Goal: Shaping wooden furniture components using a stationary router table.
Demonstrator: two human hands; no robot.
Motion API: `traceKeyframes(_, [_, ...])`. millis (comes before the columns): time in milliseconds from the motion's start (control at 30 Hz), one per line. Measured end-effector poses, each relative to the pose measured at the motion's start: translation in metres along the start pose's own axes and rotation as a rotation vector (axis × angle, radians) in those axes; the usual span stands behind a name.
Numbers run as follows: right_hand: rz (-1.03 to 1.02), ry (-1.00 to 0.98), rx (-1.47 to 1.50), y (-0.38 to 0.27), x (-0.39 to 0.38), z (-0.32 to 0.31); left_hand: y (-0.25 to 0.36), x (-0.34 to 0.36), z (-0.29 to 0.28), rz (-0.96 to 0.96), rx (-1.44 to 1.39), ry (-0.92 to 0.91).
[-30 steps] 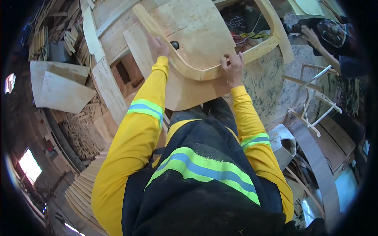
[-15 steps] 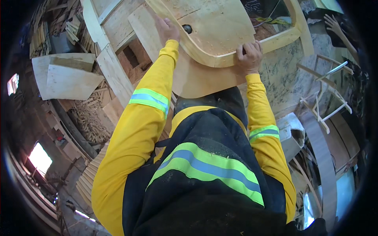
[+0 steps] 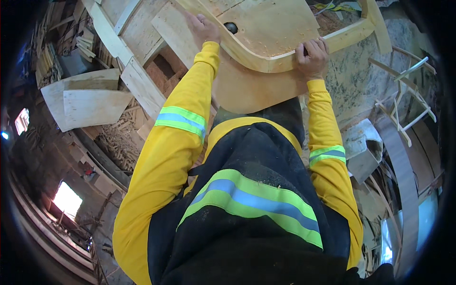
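A curved frame of pale wood (image 3: pixel 285 62) lies at the top middle over a rounded thin wooden board (image 3: pixel 259 92). My left hand (image 3: pixel 205 29) rests against the frame's outer side at the left, thumb up and fingers stretched forward along the wood. At the right of the bend, my right hand (image 3: pixel 312 58) is closed over the frame's rim, its knuckles bent. Inside the frame is a flat wooden panel (image 3: pixel 270 28) strewn with shavings. A dark round object (image 3: pixel 231 27) sits near the inner left edge of the frame.
To the left stand a wooden framework (image 3: pixel 111 35), pale panels (image 3: pixel 97 108) and a heap of wood offcuts (image 3: pixel 121 142). On the right are a light slatted wooden frame (image 3: pixel 403 95), a grey open container (image 3: pixel 363 147) and a long curved strip (image 3: pixel 401 190).
The view has shifted slightly, so the frame and my right hand sit higher and farther right in the picture. Both hands keep their places on the wood. Another person's hand at the upper right has left view.
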State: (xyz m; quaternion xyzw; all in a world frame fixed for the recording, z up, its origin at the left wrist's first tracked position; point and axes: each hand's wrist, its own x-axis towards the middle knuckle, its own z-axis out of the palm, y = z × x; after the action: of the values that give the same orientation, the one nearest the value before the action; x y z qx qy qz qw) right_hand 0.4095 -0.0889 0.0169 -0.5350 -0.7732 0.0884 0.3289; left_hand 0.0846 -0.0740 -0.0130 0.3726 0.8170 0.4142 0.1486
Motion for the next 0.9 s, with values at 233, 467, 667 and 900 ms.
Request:
traceKeyframes(233, [0.006, -0.006, -0.003, -0.003, -0.002, 0.001, 0.007, 0.005, -0.002, -0.037, -0.013, -0.045])
traceKeyframes(467, [0.015, -0.015, -0.027, -0.004, -0.001, 0.005, 0.009, 0.01, 0.0, 0.035, -0.089, -0.03])
traceKeyframes(667, [-0.018, 0.063, -0.025, -0.009, 0.004, 0.014, -0.014, 0.03, 0.002, 0.035, -0.051, -0.028])
traceKeyframes(900, [0.023, 0.064, -0.045, -0.011, -0.001, 0.015, -0.023, 0.037, -0.001, -0.01, -0.648, -0.198])
